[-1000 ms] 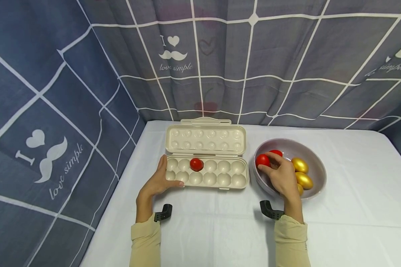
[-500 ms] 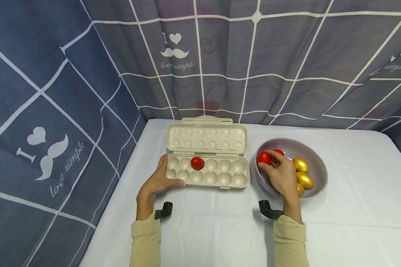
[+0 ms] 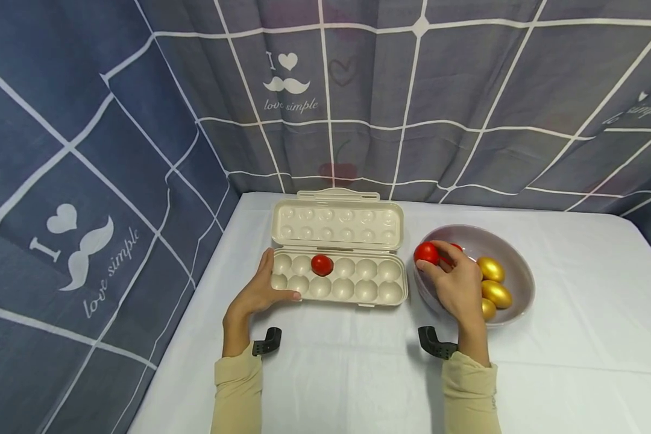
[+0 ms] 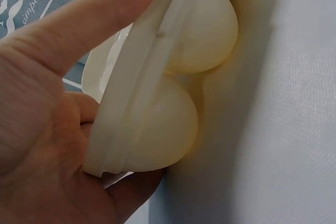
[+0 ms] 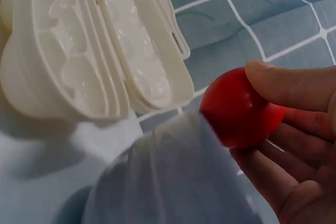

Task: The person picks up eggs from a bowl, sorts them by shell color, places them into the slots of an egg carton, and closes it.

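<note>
A cream egg box (image 3: 358, 301) lies unfolded on the table, its lid (image 3: 337, 239) at the back. One red egg (image 3: 322, 265) sits in the rear row. My left hand (image 3: 254, 294) holds the box's left end, with the thumb along the front edge; the left wrist view shows fingers around that end. My right hand (image 3: 460, 289) pinches another red egg (image 5: 236, 111) between thumb and fingers. That egg is at the left rim of a greyish-mauve bowl (image 3: 523, 277). Another red egg (image 3: 457, 247) is partly hidden behind the right hand.
Several golden eggs (image 3: 496, 294) lie in the right part of the bowl. A white cloth (image 3: 358, 374) covers the table. A dark checked curtain (image 3: 369, 150) hangs at the back and left. Black camera mounts (image 3: 268, 342) sit on both wrists.
My right hand has lifted the red egg slightly, up to the bowl's left rim. My left hand keeps its hold on the egg box. The head view has shifted slightly.
</note>
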Tool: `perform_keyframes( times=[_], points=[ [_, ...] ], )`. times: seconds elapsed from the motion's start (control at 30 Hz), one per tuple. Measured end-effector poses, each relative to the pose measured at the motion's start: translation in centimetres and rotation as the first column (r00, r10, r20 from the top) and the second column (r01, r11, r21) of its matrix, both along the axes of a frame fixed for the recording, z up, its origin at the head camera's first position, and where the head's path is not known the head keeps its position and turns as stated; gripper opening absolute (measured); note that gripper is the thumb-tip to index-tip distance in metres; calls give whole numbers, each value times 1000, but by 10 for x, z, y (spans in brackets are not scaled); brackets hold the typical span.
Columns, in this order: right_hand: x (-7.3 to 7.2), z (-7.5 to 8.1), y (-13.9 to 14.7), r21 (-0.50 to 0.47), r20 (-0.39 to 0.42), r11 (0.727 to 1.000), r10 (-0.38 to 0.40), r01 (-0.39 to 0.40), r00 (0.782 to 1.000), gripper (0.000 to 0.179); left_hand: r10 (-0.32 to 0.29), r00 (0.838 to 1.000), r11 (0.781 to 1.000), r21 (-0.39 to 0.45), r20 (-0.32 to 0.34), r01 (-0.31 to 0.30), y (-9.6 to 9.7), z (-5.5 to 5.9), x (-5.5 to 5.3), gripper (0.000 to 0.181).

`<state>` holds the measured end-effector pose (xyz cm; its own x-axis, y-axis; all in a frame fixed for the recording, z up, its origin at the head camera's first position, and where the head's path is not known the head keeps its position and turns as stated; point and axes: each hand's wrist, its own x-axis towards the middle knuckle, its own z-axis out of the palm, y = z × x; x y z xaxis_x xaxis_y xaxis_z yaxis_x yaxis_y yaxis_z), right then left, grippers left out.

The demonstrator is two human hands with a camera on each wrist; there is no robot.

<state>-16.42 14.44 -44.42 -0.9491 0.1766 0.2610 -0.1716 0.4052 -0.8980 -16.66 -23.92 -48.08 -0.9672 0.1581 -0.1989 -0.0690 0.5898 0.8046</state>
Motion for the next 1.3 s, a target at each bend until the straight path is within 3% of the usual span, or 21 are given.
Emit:
perform_keyframes(
  times=[0.27,0.53,0.73,1.0,1.17,1.3],
  points=[
    [2,4,-24,-24,-91,993,116,-118,989,45,-9,1000,1000,14,-14,9,0,1,0,133],
    [4,4,-57,-8,-191,982,184,-189,964,45,-13,1000,1000,26,-24,14,1,-1,-1,134],
    [3,-2,-79,-66,-254,968,219,-243,942,45,-14,1000,1000,7,-17,14,0,-1,-1,135],
    [9,1,-108,-240,-206,931,226,-273,952,42,-30,999,1000,6,-36,30,0,-2,-1,133],
    [21,18,-121,-276,-177,929,201,-245,963,38,-34,998,999,6,-55,35,0,-2,-3,132],
    [21,13,-127,-279,-147,932,197,-232,969,38,-35,998,999,9,-60,35,-1,-2,-2,132]
  ],
)
